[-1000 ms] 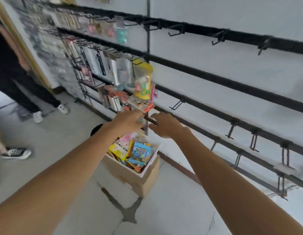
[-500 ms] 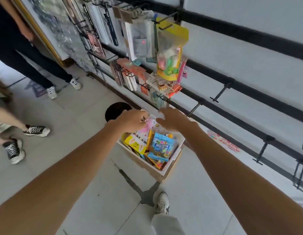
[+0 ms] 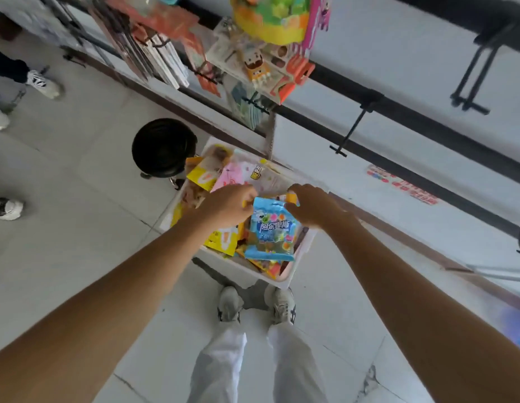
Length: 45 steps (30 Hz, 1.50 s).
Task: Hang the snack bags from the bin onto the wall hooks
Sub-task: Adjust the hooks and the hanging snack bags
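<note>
A white bin (image 3: 300, 255) stands on the floor below the wall rails, filled with several snack bags in yellow, pink and orange. On top lies a blue snack bag (image 3: 271, 231). My left hand (image 3: 228, 205) grips its upper left corner with curled fingers. My right hand (image 3: 310, 205) pinches its upper right corner. An empty black wall hook (image 3: 352, 131) sticks out just right of the bin, and another empty hook (image 3: 471, 78) sits higher. A yellow-green bag (image 3: 270, 23) and an orange pack (image 3: 293, 80) hang above the bin.
A round black container (image 3: 162, 146) stands left of the bin. My own shoes (image 3: 254, 304) are just in front of it. Other people's shoes (image 3: 45, 84) are on the tiled floor at the left. More hung goods (image 3: 162, 62) crowd the rails to the upper left.
Both hands have dropped from the hook rail to the bin and taken hold of the blue bag. The view has tilted down toward the floor.
</note>
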{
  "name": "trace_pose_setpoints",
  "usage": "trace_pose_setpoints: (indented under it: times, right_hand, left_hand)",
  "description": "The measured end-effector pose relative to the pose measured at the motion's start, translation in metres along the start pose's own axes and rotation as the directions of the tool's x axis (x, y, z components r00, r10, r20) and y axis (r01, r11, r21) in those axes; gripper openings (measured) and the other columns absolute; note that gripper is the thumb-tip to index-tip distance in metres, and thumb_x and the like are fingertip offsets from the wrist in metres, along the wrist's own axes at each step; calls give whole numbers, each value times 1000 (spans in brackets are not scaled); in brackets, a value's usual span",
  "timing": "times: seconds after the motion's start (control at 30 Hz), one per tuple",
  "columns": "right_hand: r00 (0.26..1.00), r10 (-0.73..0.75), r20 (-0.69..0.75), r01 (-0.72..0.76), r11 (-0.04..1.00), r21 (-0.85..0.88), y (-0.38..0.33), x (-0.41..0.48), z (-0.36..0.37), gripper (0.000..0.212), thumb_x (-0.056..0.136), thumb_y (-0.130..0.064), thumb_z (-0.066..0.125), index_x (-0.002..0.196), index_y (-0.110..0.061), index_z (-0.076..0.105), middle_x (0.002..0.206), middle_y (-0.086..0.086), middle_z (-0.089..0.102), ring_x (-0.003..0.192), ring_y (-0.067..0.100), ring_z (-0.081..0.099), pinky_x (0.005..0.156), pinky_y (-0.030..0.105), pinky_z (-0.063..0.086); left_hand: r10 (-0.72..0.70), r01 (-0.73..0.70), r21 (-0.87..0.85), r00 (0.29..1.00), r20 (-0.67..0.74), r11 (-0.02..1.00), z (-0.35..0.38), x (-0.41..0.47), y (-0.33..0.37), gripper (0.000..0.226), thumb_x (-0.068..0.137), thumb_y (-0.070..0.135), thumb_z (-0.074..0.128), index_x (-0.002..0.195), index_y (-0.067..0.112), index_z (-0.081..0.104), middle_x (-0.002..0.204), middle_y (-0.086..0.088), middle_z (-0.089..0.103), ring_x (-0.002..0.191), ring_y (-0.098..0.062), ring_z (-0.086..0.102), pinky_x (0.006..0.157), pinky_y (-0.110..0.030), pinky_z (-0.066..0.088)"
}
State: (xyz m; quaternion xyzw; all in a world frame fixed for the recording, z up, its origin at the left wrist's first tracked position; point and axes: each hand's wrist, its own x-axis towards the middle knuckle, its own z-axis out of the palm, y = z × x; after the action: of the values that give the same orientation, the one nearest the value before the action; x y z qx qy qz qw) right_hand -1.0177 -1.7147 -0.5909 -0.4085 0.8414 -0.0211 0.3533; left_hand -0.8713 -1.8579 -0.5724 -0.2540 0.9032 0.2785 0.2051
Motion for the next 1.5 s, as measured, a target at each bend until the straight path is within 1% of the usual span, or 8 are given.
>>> trace_pose_setpoints:
  times: [0.3, 0.47, 0.7, 0.83, 0.97, 1.17, 1.4, 1.5]
  right_hand:
    - [976, 107, -190, -91, 992, 90, 22, 43, 64, 34, 94, -28, 57, 125, -17, 53, 120, 8, 57, 114, 29, 53, 84, 38, 46]
    - [973, 63, -222, -56, 998, 38, 19, 44, 59, 26, 95, -28, 56, 117, -14, 60, 111, 6, 61, 108, 28, 54, 89, 36, 42]
    - [988, -39, -152, 79, 961, 266, 15, 19, 31, 16, 101, -22, 48, 112, -16, 57, 123, 10, 64, 77, 21, 53, 49, 19, 31]
    - [976, -98, -196, 166, 912, 375, 10, -1, 2, 5, 99, -22, 51, 95, -25, 52, 115, 10, 66, 79, 22, 60, 51, 20, 41]
    - [963, -90, -256, 197, 881, 430, 1, -28, -40, 8, 98, -23, 52, 92, -28, 50, 106, 7, 66, 92, 27, 64, 71, 41, 57]
    - [928, -142, -344, 295, 846, 444, -10, -71, -103, 5, 98, -23, 52, 94, -26, 52, 101, 0, 63, 92, 26, 66, 76, 47, 58]
    - [871, -127, -475, 377, 792, 480, -27, -126, -152, 6, 98, -19, 54, 93, -21, 52, 98, 2, 64, 89, 25, 69, 68, 46, 60]
    - [831, -86, -550, 406, 769, 493, -32, -156, -166, 6, 97, -19, 55, 92, -22, 53, 99, 2, 63, 85, 22, 70, 58, 34, 60]
  left_hand:
    - [62, -72, -34, 968, -245, 997, 59, 46, -32, 30, 92, 17, 61, 122, 15, 61, 114, -1, 59, 101, -15, 58, 73, -26, 38]
    - [68, -72, -6, 958, -277, 997, 64, 50, -34, 27, 90, 22, 65, 116, 16, 66, 113, 1, 59, 99, -15, 58, 74, -28, 42]
    - [-49, -16, -292, 975, -215, 956, 45, 40, -20, 16, 87, 15, 67, 103, 14, 64, 97, 2, 64, 90, -15, 65, 71, -33, 53]
    - [-68, -25, -470, 981, -180, 882, 14, 23, 0, 22, 86, 8, 68, 106, 14, 61, 104, 0, 66, 93, -12, 66, 66, -20, 52]
    - [-87, -59, -624, 976, -200, 779, -24, 4, 23, 22, 86, 6, 69, 106, 13, 65, 102, -4, 70, 94, -13, 69, 74, -24, 54]
    - [-129, -80, -731, 966, -226, 678, -70, -36, 53, 26, 87, 5, 69, 112, 5, 66, 102, -6, 72, 88, -2, 67, 71, -11, 50]
    - [-56, -91, -791, 986, -156, 604, -115, -81, 77, 16, 91, 11, 67, 102, 20, 70, 104, -7, 73, 95, -27, 69, 83, -36, 55]
    - [44, -144, -825, 989, -144, 547, -129, -108, 95, 22, 92, 6, 63, 107, 22, 67, 108, -4, 72, 97, -19, 71, 83, -36, 56]
